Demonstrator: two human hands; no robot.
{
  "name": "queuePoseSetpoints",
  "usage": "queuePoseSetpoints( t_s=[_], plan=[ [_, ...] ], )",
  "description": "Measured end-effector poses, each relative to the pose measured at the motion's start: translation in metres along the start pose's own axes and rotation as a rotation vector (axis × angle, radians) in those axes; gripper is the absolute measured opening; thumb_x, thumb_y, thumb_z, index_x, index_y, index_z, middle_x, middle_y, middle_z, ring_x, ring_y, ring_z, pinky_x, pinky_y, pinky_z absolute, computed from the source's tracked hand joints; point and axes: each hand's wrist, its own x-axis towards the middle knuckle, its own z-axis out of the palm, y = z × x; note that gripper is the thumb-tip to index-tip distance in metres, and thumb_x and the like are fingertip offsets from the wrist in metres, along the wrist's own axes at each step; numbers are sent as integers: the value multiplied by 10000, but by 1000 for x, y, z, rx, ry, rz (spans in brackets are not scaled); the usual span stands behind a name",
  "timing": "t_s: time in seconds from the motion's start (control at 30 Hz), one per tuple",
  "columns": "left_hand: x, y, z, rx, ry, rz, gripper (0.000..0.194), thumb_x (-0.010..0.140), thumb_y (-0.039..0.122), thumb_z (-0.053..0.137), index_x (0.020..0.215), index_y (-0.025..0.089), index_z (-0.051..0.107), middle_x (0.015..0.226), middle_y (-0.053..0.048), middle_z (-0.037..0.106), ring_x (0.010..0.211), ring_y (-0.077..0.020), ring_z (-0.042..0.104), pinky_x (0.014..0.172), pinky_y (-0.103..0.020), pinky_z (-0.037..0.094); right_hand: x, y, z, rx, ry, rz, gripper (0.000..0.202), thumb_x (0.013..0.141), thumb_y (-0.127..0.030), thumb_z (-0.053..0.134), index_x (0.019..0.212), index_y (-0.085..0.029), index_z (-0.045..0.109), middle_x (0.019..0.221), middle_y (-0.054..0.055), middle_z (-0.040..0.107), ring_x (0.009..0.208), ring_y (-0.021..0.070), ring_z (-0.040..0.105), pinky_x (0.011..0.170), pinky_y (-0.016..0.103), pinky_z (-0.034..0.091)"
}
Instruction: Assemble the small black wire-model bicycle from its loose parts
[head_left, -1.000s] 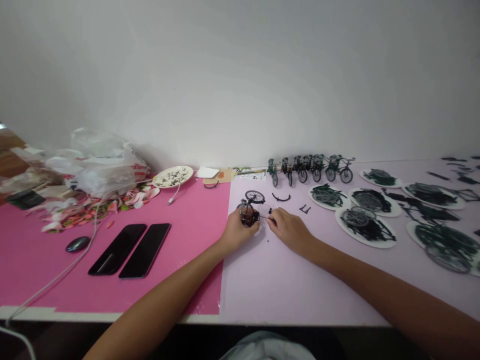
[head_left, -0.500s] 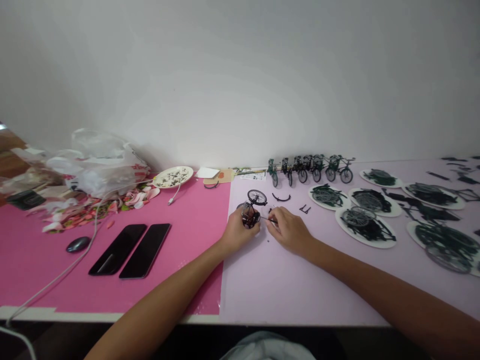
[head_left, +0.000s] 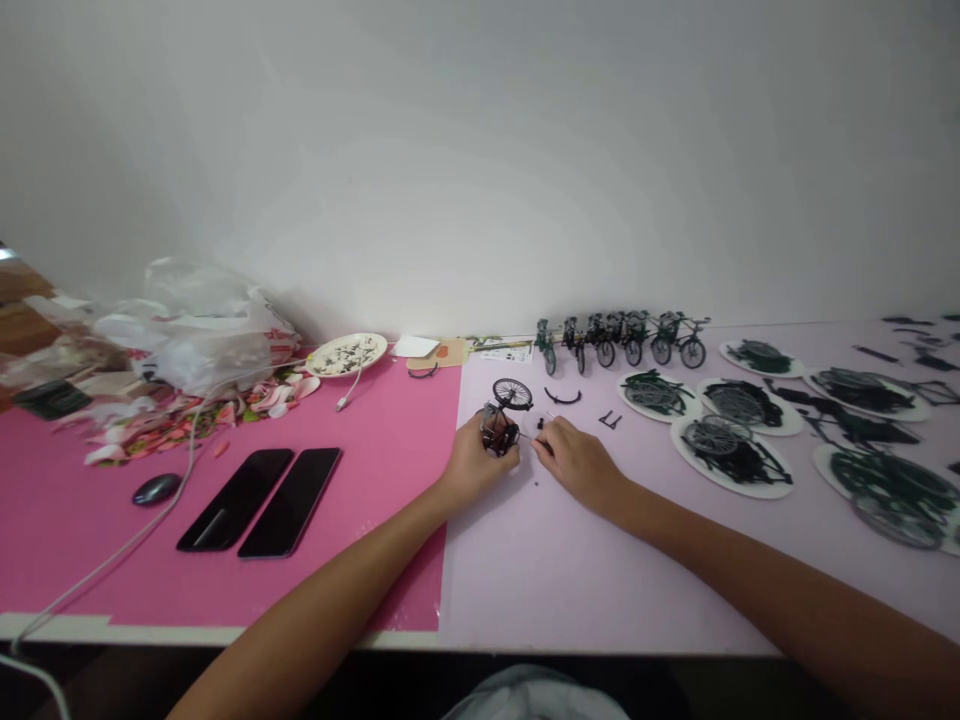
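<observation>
My left hand [head_left: 474,460] is closed around a small dark model bicycle [head_left: 513,394]. One of its spoked wheels sticks up above my fingers, while much of the frame is hidden in the grip. From the right, my right hand [head_left: 579,458] pinches a thin screwdriver [head_left: 526,438], its slim metal shaft pointing at the model's lower part. Whether the tip touches the model is too small to tell. Just beyond my right hand lie a curved black mudguard-like strip [head_left: 562,397] and a small forked black part [head_left: 610,420].
Several assembled model bicycles [head_left: 634,338] stand along the wall. White plates [head_left: 750,490] of dark parts fill the right side. To the left are two phones [head_left: 291,502], a mouse [head_left: 157,488], a white cable [head_left: 187,465], a plate of tiny pieces [head_left: 346,354] and plastic bags [head_left: 195,345].
The fingers of my right hand have shifted slightly on the screwdriver. The model has tipped a little to the left in my left hand.
</observation>
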Motion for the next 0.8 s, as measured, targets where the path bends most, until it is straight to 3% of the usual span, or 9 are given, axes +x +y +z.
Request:
queuePoseSetpoints(
  t_s=[0.4,0.6,0.8],
  plan=[
    [-3,10,2,27,42,40,214,741,182,695,949,192,644,776,10,590,695,-148,534,667,-277,445,4,-2,-5,9,134,-46,393,1114,-281,429,739,-220,530,698,36,580,662,183,568,594,301,352],
    [-3,16,-1,135,78,82,177,766,185,692,935,199,638,809,-1,614,728,-160,561,691,-286,448,6,-10,-17,186,72,38,160,1052,-287,509,917,-215,554,796,27,609,690,185,588,615,292,389],
    [-1,18,-5,180,71,85,166,768,178,687,925,204,640,805,6,607,729,-158,562,696,-285,439,3,-5,-7,225,72,76,76,1027,-261,528,963,-222,541,878,47,638,699,190,613,612,289,425]
  ],
)
